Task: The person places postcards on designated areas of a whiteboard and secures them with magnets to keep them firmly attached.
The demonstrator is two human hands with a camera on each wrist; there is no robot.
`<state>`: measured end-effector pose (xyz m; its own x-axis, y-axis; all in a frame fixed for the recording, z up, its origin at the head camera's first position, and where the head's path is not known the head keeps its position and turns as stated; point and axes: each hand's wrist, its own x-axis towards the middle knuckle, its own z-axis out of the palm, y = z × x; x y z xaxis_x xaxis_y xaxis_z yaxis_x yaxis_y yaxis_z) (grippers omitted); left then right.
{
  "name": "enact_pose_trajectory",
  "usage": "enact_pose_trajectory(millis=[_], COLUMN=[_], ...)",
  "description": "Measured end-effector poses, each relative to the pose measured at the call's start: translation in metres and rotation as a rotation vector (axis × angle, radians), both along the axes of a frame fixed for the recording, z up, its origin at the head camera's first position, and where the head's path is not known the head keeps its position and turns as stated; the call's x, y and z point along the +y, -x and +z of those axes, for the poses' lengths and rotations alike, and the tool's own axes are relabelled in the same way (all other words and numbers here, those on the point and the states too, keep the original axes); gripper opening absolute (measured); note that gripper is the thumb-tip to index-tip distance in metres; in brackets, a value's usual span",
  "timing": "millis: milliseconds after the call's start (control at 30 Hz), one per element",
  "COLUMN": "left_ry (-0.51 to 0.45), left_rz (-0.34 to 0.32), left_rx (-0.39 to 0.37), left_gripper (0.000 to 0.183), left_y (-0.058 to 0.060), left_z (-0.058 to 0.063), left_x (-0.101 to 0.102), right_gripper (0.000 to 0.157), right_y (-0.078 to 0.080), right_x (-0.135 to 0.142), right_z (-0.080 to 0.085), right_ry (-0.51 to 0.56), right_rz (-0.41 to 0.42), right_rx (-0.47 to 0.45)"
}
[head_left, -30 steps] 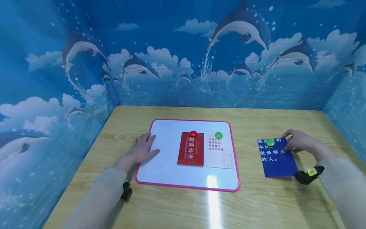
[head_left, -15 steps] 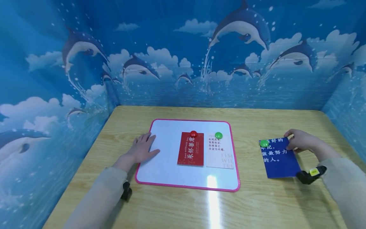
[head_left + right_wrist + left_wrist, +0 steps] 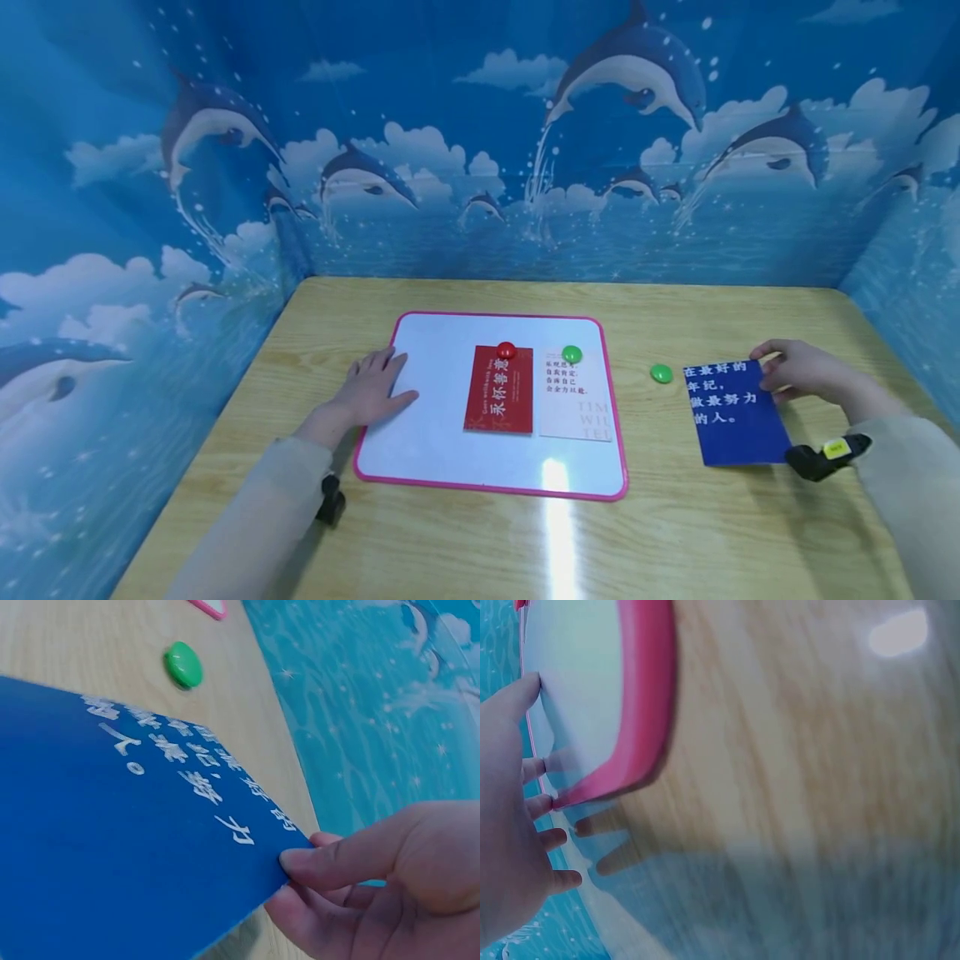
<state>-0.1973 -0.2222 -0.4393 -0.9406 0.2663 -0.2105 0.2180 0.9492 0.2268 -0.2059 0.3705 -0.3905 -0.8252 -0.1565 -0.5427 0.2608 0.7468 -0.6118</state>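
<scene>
My right hand [image 3: 806, 379] pinches the right edge of a blue card [image 3: 738, 433] with white Chinese writing, tilted off the wooden table. Thumb on top and fingers beneath show clearly in the right wrist view, where the card [image 3: 112, 847] fills much of the picture. Left of the card, a round green magnet [image 3: 662, 373] lies on the wood. With fingers spread, my left hand [image 3: 371, 392] rests at the left edge of a pink-framed whiteboard [image 3: 435, 446]. On that board lie a red card [image 3: 498, 404] under a red magnet [image 3: 506, 350] and a white card [image 3: 566, 417] under another green magnet [image 3: 572, 354].
The wooden table [image 3: 645, 542] extends around the board, with a bright light reflection at the front. Dolphin-printed blue cloth [image 3: 450, 225] stands at the back and both sides. Each wrist carries a small black device, the right one [image 3: 825, 457] with a yellow label.
The green magnet has slid leftward off the blue card onto the table. My right hand has shifted slightly right with the card. The left hand has stayed in place.
</scene>
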Motion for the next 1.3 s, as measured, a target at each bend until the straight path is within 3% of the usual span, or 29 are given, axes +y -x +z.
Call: enact_pose_trajectory(millis=[333,567,833,1067,1300], left_ry=[-0.039,-0.048,-0.059,-0.061,-0.05], left_rz=[0.04,0.04,0.032,0.016,-0.003], left_rx=[0.0,0.003,-0.002,0.02,0.024], left_gripper=[0.077,0.077,0.076,0.076,0.073], left_y=[0.0,-0.003,-0.005,-0.006,-0.01], left_z=[0.0,-0.001,0.0,0.0,-0.001], left_x=[-0.012,-0.018,-0.018,-0.018,-0.02], right_gripper=[0.06,0.06,0.069,0.069,0.069], right_y=[-0.001,-0.001,0.0,0.002,0.009], right_x=[0.015,0.007,-0.04,-0.082,-0.128], right_z=[0.003,-0.002,-0.002,0.009,0.008], right_ry=[0.094,0.233,0.327,0.409,0.531], right_rz=[-0.026,-0.094,-0.146,-0.136,-0.195], right_rx=[0.004,0.02,0.023,0.051,0.027])
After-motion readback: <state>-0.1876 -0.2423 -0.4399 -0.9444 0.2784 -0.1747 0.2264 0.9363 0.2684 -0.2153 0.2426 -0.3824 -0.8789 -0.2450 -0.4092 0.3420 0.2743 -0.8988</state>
